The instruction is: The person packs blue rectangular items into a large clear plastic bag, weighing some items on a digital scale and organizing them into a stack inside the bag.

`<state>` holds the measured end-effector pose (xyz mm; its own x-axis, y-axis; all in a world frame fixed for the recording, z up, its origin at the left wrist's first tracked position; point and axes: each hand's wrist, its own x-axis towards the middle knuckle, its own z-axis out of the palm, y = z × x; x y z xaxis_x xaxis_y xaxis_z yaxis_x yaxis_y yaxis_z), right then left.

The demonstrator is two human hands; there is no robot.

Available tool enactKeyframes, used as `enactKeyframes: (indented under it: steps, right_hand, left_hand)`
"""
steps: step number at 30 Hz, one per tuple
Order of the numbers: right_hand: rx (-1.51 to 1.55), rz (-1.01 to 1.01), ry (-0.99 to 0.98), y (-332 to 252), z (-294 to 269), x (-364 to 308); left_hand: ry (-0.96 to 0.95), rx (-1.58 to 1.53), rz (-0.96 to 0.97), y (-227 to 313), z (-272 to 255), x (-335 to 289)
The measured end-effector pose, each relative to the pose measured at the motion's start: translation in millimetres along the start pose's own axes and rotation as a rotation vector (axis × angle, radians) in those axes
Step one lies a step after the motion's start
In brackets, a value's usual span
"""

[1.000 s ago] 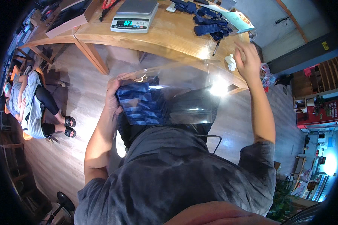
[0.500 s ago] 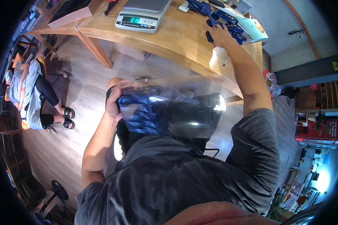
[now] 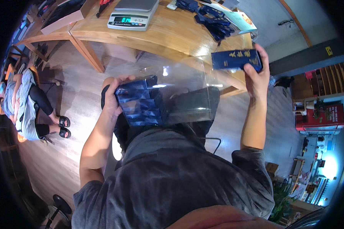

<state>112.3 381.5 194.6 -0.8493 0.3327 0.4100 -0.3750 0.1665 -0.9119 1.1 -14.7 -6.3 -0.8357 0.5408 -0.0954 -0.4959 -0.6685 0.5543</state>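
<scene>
My left hand (image 3: 111, 97) is closed on the left end of a clear plastic box (image 3: 191, 78), held above my lap. Dark blue packets (image 3: 141, 105) lie stacked in the box's left part; its right part is see-through. Out to the right, my right hand (image 3: 260, 78) grips a flat dark blue packet (image 3: 233, 60) with gold lettering, thumb underneath and fingers over its right end. This packet is up near the table's right edge, apart from the box. More blue packets (image 3: 214, 23) lie in a loose pile on the table.
A wooden table (image 3: 172, 36) runs across the far side, bearing a lit digital scale (image 3: 130, 15), a pale printed sheet (image 3: 240, 21) and an open carton (image 3: 65, 17). A seated person (image 3: 34, 99) is at left. A black round-topped stand (image 3: 61, 204) is at lower left.
My right hand has come off the pile toward me and to the right, now with a blue packet in it. The left hand still holds the clear box, slightly shifted.
</scene>
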Motion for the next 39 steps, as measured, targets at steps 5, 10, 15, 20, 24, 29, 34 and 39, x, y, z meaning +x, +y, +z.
enactKeyframes:
  steps: [5,10,15,20,24,29,34,39]
  right_hand:
    - [0.230,0.044,0.046,-16.0,-12.6,-78.8]
    - [0.255,0.050,0.023,-29.3,-20.0,-120.0]
    - [0.222,0.119,0.023,-51.8,0.4,-134.4]
    - [-0.041,0.272,0.053,-58.5,14.7,-136.9]
    - [0.182,0.412,0.114,-66.1,17.2,-130.6]
    - [0.211,0.336,0.067,-60.3,7.4,-135.0]
    - [-0.004,0.149,0.207,-54.0,-8.8,-138.7]
    - [-0.605,-0.192,0.271,-79.8,13.7,-140.6]
  left_hand:
    - [0.023,0.024,-0.037,1.9,10.1,-3.4]
    - [-0.027,0.132,0.006,10.8,53.2,-19.5]
    - [-0.123,0.308,0.168,15.8,69.3,-27.1]
    - [-0.140,0.406,0.225,17.2,72.4,-30.7]
    - [-0.127,0.394,0.227,16.2,71.8,-30.7]
    - [-0.120,0.432,0.247,17.5,75.8,-31.3]
    - [-0.140,0.431,0.235,18.3,79.5,-31.6]
    - [-0.152,0.406,0.242,14.8,69.1,-26.9]
